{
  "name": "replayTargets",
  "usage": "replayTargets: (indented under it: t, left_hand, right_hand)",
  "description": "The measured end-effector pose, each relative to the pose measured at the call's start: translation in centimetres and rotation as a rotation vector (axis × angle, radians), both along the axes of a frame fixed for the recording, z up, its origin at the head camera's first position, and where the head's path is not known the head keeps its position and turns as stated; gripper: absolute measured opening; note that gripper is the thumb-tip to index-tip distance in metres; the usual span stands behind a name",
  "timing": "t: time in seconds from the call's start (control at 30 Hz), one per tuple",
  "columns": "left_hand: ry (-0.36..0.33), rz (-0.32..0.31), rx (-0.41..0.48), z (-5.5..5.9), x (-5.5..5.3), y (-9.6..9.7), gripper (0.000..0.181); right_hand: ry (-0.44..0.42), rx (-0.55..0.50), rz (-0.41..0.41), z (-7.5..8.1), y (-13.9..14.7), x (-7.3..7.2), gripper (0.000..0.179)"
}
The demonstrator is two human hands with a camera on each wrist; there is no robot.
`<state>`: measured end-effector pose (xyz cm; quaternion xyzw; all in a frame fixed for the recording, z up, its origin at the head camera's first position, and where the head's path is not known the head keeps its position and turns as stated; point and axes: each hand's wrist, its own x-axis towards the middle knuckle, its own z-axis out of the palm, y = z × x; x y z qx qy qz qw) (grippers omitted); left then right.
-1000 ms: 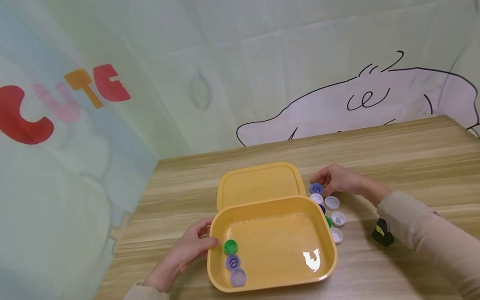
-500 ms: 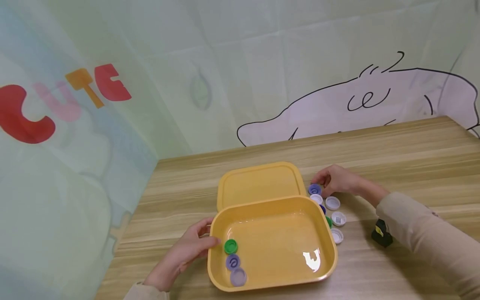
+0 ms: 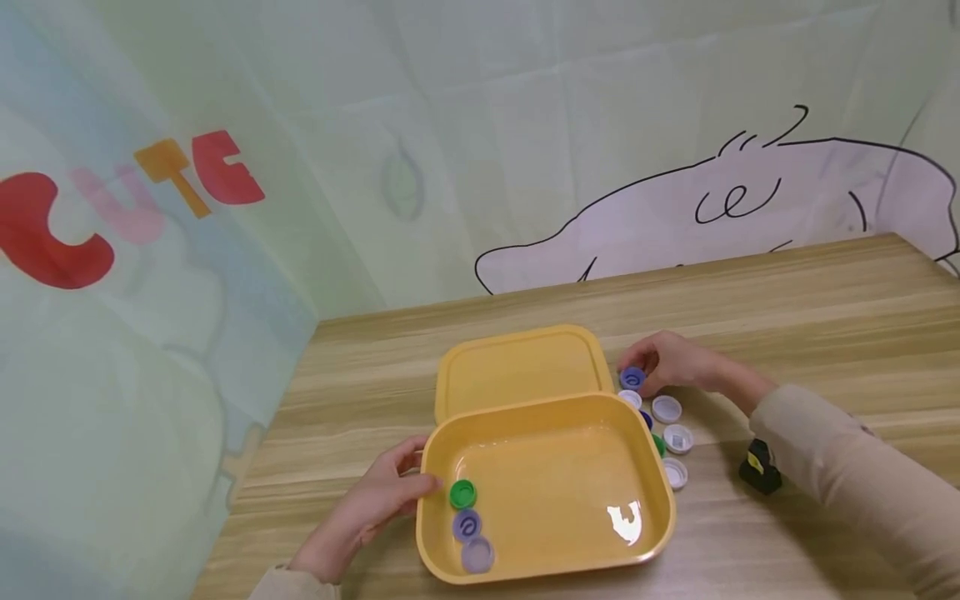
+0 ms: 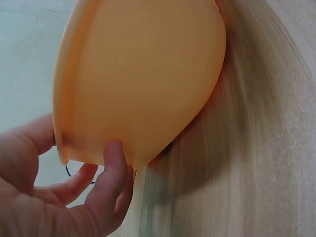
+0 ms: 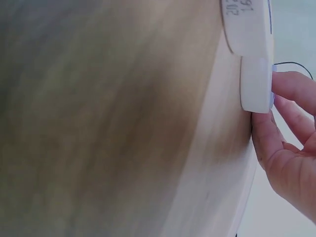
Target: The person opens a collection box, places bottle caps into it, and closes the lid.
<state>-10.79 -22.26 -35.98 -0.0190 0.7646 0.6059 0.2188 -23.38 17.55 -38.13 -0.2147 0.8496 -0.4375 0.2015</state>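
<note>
A wood-grain bench (image 3: 817,308) lies before pale wall hangings (image 3: 480,125); coloured lettering (image 3: 221,158) marks the left side, a black-outlined figure (image 3: 660,229) the far side. The left hand (image 3: 382,492) grips a yellow tray's (image 3: 547,492) left rim, 3 caps (image 3: 467,526) inside. The right hand's (image 3: 675,360) fingers pinch a purple cap (image 3: 632,379), right of the far yellow lid (image 3: 525,367).
</note>
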Motion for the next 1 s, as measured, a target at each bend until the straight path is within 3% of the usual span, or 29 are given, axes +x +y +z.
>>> replayTargets:
  t: [0.63,1.0]
  left_hand:
    - [-0.003,0.002,0.002,0.0,0.1,0.1,0.064]
    - [-0.009,-0.001,-0.001,-0.1,0.1,0.0,0.063]
  right_hand:
    - [-0.017,-0.062,-0.090,2.1,-0.5,0.3,0.040]
    - [-0.005,-0.061,-0.083,3.1,-1.4,0.6,0.040]
